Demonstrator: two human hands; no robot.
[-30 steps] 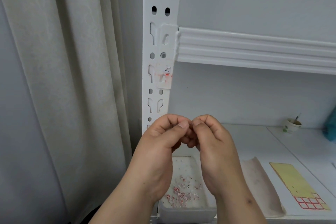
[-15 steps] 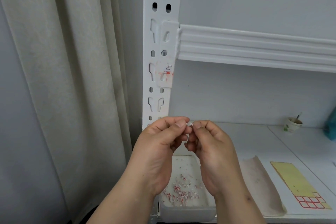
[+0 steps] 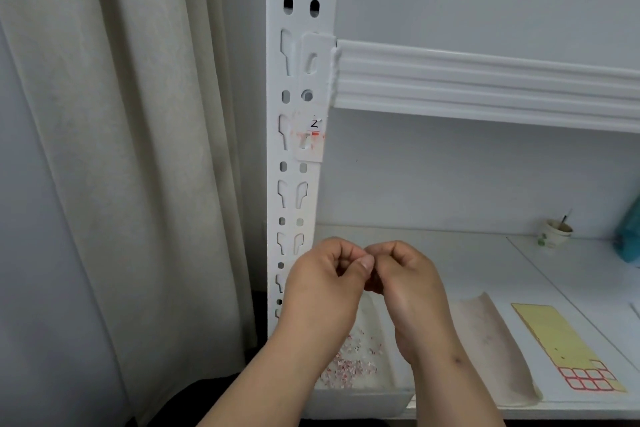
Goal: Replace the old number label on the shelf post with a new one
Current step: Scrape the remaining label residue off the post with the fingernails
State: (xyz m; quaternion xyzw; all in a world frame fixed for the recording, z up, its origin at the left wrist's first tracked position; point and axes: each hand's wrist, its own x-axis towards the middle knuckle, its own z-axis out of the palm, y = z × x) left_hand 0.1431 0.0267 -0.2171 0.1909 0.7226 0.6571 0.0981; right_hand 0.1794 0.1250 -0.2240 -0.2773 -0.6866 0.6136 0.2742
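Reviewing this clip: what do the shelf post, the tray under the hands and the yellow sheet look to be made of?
Shelf post: probably painted steel, glossy white, with punched keyhole slots.
Tray: likely white plastic, smooth with rounded walls; it holds red-and-white scraps.
Yellow sheet: looks like label backing paper, matte, with red-bordered stickers left at its near end.

Two bare forearms, no sleeves in view. No rings, watch, bracelet or gloves. Left hand (image 3: 323,291): short, trimmed thumbnail showing, unpainted. Right hand (image 3: 408,291): knuckles and back showing, nails hidden. Small dark mark on right wrist (image 3: 459,360), near the outer edge. Nothing worn below the elbows.
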